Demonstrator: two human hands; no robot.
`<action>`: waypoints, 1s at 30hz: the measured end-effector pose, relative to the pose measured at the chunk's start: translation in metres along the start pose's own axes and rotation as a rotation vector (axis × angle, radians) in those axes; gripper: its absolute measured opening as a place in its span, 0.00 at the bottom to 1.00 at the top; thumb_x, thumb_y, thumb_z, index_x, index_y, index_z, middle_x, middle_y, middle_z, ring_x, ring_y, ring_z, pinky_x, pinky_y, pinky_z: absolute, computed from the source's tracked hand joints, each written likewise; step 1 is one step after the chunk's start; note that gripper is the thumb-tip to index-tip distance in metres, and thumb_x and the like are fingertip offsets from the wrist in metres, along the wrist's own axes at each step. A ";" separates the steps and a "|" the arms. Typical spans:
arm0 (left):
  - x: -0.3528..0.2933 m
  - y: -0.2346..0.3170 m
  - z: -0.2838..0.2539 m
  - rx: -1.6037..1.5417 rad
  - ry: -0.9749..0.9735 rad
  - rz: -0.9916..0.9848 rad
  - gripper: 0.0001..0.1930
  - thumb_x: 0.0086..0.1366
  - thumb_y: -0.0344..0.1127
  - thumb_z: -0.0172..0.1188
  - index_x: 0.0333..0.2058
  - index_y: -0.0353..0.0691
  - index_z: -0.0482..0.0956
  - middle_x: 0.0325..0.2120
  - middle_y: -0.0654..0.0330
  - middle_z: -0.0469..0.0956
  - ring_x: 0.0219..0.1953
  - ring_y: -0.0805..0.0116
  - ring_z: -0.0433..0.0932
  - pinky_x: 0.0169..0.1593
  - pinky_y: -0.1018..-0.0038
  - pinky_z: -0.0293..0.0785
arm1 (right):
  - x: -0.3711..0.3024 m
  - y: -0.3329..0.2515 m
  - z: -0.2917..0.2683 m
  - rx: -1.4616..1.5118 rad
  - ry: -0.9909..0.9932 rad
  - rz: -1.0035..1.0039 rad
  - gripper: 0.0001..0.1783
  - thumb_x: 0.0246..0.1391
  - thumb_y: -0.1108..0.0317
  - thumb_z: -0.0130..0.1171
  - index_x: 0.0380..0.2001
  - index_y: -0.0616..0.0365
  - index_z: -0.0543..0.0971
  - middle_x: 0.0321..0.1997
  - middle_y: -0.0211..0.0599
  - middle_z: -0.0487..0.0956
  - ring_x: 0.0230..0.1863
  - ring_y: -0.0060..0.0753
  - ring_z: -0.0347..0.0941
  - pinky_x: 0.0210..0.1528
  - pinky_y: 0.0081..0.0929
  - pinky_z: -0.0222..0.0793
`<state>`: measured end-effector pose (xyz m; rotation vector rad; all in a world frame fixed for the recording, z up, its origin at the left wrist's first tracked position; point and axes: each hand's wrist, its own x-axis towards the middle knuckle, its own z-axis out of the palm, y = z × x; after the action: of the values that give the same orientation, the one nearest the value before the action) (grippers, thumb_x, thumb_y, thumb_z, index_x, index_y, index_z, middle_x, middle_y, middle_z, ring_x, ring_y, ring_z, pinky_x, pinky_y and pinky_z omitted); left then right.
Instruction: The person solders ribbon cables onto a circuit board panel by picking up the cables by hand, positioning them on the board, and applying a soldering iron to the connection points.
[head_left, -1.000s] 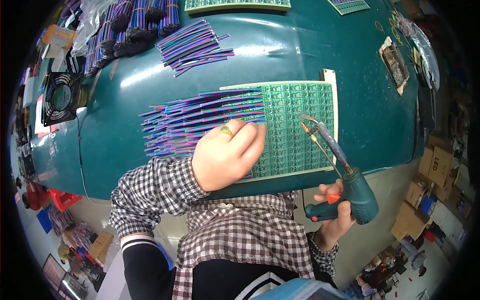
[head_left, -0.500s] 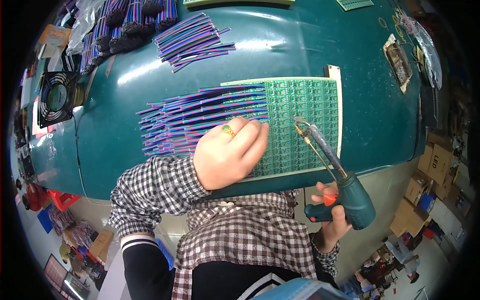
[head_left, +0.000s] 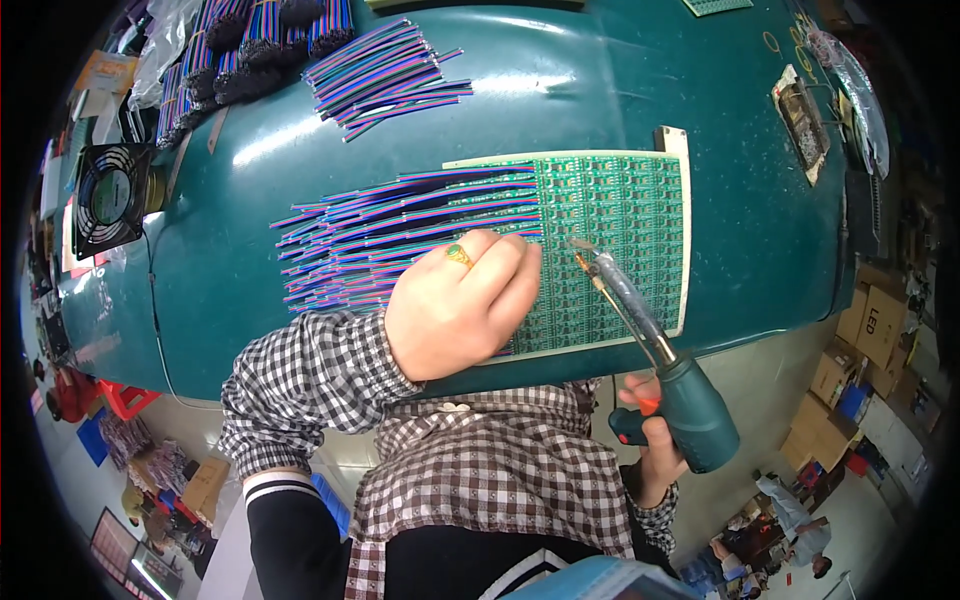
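My left hand (head_left: 462,300), a ring on one finger, is closed over the circuit board panel (head_left: 610,200), pinching at the end of a ribbon wire beside a row of similar wires. Its fingertips are partly hidden from above. Several multicoloured ribbon wires (head_left: 345,240) stretch leftward from the panel's green pads. In my right hand (head_left: 660,458) is a dark green soldering gun (head_left: 702,415) with an orange trigger, gripped by its handle. The gun's tip and thin feed tube hover above the panel, just right of my left fingertips.
A loose pile of ribbon wires (head_left: 380,75) lies behind the panel, with tied wire bundles (head_left: 265,45) farther left. At the left edge stands a black fan (head_left: 112,198). A soldering-iron rest tray (head_left: 800,125) sits far right on the green table (head_left: 760,250).
The soldering gun has moved left and slightly nearer to me, bringing its tip closer to my left fingertips. My left hand stays almost in place.
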<state>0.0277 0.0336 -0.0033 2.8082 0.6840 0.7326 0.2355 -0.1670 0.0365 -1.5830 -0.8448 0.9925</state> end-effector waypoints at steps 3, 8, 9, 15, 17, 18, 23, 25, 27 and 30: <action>0.000 0.000 0.001 -0.001 0.012 0.000 0.20 0.51 0.34 0.58 0.43 0.31 0.80 0.38 0.56 0.76 0.36 0.66 0.76 0.32 0.75 0.76 | -0.003 0.003 0.000 0.137 0.086 0.078 0.30 0.49 0.66 0.78 0.50 0.73 0.77 0.46 0.51 0.84 0.48 0.44 0.83 0.52 0.38 0.81; 0.000 0.001 -0.001 -0.019 -0.002 -0.024 0.20 0.51 0.34 0.59 0.43 0.32 0.80 0.38 0.57 0.75 0.36 0.67 0.76 0.32 0.75 0.76 | -0.002 0.008 -0.004 -0.042 0.023 0.028 0.30 0.43 0.69 0.81 0.46 0.71 0.78 0.41 0.47 0.85 0.43 0.37 0.84 0.49 0.34 0.82; 0.000 0.000 0.000 -0.013 0.002 -0.019 0.20 0.51 0.34 0.59 0.43 0.32 0.80 0.38 0.57 0.75 0.36 0.67 0.76 0.32 0.75 0.76 | -0.002 0.008 -0.005 -0.043 0.022 0.029 0.30 0.43 0.69 0.81 0.46 0.71 0.78 0.41 0.47 0.85 0.43 0.37 0.84 0.49 0.34 0.82; 0.002 0.003 -0.006 -0.072 -0.033 -0.056 0.20 0.51 0.31 0.60 0.44 0.30 0.81 0.38 0.56 0.76 0.36 0.64 0.77 0.35 0.72 0.77 | -0.002 0.008 -0.008 -0.155 -0.028 0.066 0.30 0.41 0.72 0.82 0.46 0.70 0.78 0.39 0.46 0.86 0.41 0.34 0.85 0.44 0.27 0.82; 0.003 0.005 -0.009 -0.101 -0.066 -0.084 0.21 0.50 0.28 0.60 0.45 0.27 0.82 0.39 0.53 0.77 0.36 0.61 0.79 0.38 0.70 0.79 | -0.002 0.011 -0.007 -0.163 -0.020 0.010 0.30 0.41 0.71 0.82 0.46 0.70 0.78 0.38 0.45 0.86 0.39 0.32 0.84 0.44 0.26 0.81; 0.003 0.005 -0.009 -0.109 -0.069 -0.086 0.21 0.50 0.28 0.60 0.45 0.27 0.82 0.39 0.53 0.77 0.36 0.61 0.79 0.38 0.70 0.79 | -0.001 0.010 -0.006 -0.163 -0.020 0.010 0.30 0.41 0.71 0.82 0.46 0.70 0.78 0.38 0.45 0.86 0.39 0.32 0.84 0.44 0.26 0.81; 0.003 0.005 -0.009 -0.100 -0.072 -0.085 0.21 0.49 0.28 0.60 0.45 0.27 0.82 0.39 0.53 0.77 0.36 0.61 0.79 0.38 0.70 0.79 | 0.000 0.010 -0.006 -0.166 -0.031 0.024 0.30 0.43 0.67 0.82 0.46 0.70 0.79 0.37 0.43 0.86 0.40 0.32 0.85 0.46 0.27 0.80; 0.004 0.005 -0.009 -0.126 -0.067 -0.094 0.22 0.49 0.28 0.60 0.45 0.27 0.81 0.39 0.53 0.76 0.36 0.61 0.79 0.37 0.70 0.79 | 0.001 0.009 -0.004 -0.148 -0.024 0.035 0.30 0.43 0.67 0.82 0.46 0.70 0.79 0.38 0.43 0.86 0.40 0.32 0.85 0.45 0.27 0.80; 0.003 0.004 -0.009 -0.119 -0.070 -0.088 0.22 0.49 0.28 0.60 0.45 0.27 0.81 0.39 0.53 0.76 0.36 0.61 0.79 0.37 0.71 0.79 | 0.002 0.009 -0.004 -0.130 -0.016 0.046 0.29 0.43 0.66 0.82 0.45 0.70 0.79 0.38 0.43 0.86 0.39 0.32 0.84 0.45 0.27 0.80; 0.003 0.004 -0.009 -0.117 -0.074 -0.087 0.22 0.49 0.28 0.60 0.45 0.27 0.81 0.39 0.53 0.76 0.36 0.61 0.79 0.38 0.70 0.79 | 0.003 0.009 -0.004 -0.181 -0.042 -0.015 0.29 0.43 0.67 0.82 0.45 0.70 0.79 0.38 0.43 0.86 0.39 0.32 0.84 0.45 0.27 0.80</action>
<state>0.0271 0.0317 0.0068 2.6672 0.7209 0.6289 0.2406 -0.1682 0.0277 -1.7106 -0.9966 0.9633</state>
